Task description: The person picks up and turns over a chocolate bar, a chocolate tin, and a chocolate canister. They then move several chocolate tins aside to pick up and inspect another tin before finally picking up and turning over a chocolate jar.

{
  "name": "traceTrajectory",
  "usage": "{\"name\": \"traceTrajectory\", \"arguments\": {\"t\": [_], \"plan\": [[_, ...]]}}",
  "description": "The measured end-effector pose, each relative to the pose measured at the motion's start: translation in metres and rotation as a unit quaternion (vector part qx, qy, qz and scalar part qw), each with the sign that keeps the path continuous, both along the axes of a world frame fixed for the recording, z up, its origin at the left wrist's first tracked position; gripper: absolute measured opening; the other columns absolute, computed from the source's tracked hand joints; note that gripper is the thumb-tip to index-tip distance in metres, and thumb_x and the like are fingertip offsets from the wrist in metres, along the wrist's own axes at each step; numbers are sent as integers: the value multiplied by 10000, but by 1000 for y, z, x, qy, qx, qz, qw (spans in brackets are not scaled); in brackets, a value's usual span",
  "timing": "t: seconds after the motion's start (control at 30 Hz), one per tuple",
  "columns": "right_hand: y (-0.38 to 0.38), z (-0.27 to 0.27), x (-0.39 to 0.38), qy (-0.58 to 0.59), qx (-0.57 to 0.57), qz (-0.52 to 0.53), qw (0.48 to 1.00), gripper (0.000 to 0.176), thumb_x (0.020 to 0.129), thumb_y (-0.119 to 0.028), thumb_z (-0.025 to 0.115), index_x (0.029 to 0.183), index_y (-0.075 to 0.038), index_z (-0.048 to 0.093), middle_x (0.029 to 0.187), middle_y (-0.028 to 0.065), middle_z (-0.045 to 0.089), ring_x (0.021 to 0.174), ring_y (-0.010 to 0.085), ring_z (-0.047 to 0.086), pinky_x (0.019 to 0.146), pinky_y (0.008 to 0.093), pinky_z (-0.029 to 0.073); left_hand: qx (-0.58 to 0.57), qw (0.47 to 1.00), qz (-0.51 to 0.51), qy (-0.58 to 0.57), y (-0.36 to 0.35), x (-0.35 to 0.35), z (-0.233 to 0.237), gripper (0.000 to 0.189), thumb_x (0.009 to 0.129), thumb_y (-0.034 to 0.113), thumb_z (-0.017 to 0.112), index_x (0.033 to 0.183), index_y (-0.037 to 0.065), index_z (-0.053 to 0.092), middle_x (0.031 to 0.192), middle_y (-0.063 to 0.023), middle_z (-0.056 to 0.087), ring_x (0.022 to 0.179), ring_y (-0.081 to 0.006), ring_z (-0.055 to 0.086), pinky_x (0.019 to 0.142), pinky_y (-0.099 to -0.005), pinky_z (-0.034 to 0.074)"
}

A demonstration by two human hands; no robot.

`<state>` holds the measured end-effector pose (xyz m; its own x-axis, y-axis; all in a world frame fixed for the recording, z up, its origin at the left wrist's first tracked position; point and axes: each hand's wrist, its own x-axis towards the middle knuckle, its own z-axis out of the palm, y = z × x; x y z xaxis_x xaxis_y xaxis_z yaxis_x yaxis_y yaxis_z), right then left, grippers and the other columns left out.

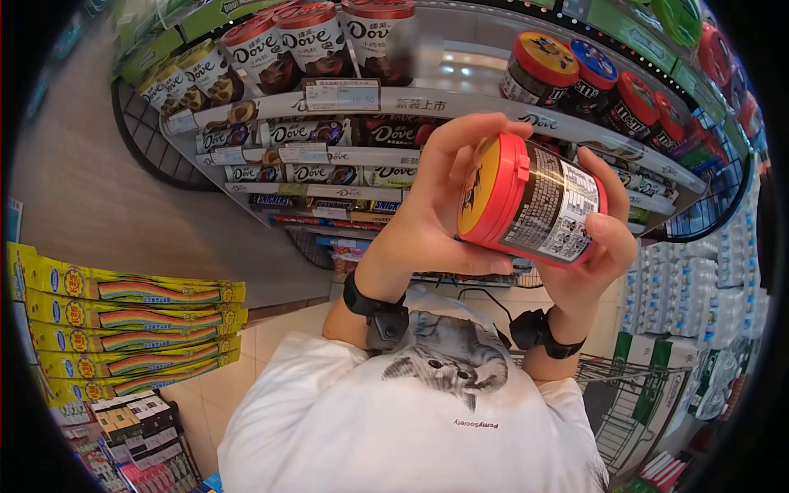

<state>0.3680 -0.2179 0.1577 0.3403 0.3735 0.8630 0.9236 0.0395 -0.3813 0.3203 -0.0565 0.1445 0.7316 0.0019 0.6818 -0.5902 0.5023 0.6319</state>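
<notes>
A plastic M&M's tub (546, 197) with a red rim, a yellow lid top and a dark printed label is held up in front of the shelves. It lies tilted on its side, lid toward the left, with the small print facing me. My left hand (431, 205) is wrapped around the lid end, fingers above and thumb below. At the base end, my right hand (579, 275) grips the tub with its fingertips. Similar tubs stand on the top shelf, among them one with a yellow lid (538, 62) and one with a blue lid (593, 66).
Dove cups (316, 41) line the top shelf (460, 103), with boxed and wrapped chocolate bars (308, 131) below. Yellow candy packs (136, 329) hang at left. A wire shopping cart (633, 403) is at lower right, near packs of bottles (699, 279).
</notes>
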Motion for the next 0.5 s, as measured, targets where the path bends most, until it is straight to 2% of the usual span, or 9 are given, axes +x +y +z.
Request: {"name": "traceTrajectory", "arguments": {"t": [0.23,0.3,0.33,0.37,0.4,0.43,0.5], "plan": [[2,-2,-4,14,7,0,1000,719,683,-65,802,1216,-216,344,1297,295,384,1112,363,533,875,395,508,0,1000,6,-6,-1,-2,0,1094,477,-44,850,1390,123,271,1396,-146,357,1278,-233,381,1060,-362,327],[1,-1,-10,18,5,6,1000,766,668,-73,814,1243,-222,331,1270,267,400,1094,347,533,869,392,503,-12,995,71,61,-6,-5,2,1055,599,289,869,1410,127,215,1359,-267,364,1204,-334,475,977,-434,446],[0,-1,-13,21,2,13,1000,813,653,-81,826,1269,-229,318,1243,240,415,1076,331,533,862,388,498,-13,995,74,60,-7,-7,2,1055,599,289,869,1410,127,215,1359,-267,364,1204,-334,475,977,-434,446],[-5,-5,-15,57,3,81,995,796,618,-101,848,1256,-233,391,1148,160,435,1025,281,529,821,361,489,-65,991,31,114,-8,-9,2,963,669,435,772,1395,115,227,1331,-282,388,1142,-340,520,930,-433,479],[-11,-1,-19,104,-18,120,987,671,591,-77,849,1150,-204,501,1096,131,445,972,256,532,863,366,471,-117,979,-11,167,-9,-11,3,910,739,581,675,1380,104,240,1303,-296,413,1081,-346,564,882,-432,511],[-16,4,-24,151,-39,158,975,550,565,-52,851,1044,-175,610,1044,102,455,919,231,535,906,370,453,-36,984,23,173,-9,-16,12,879,772,736,472,1335,89,276,1267,-312,442,964,-339,615,791,-421,549],[-11,2,-30,177,-22,146,973,515,539,-53,849,997,-187,656,1020,89,451,915,217,526,949,371,422,-36,989,13,146,-10,-14,12,836,787,715,479,1300,80,298,1272,-316,439,933,-324,622,778,-413,553]]}}
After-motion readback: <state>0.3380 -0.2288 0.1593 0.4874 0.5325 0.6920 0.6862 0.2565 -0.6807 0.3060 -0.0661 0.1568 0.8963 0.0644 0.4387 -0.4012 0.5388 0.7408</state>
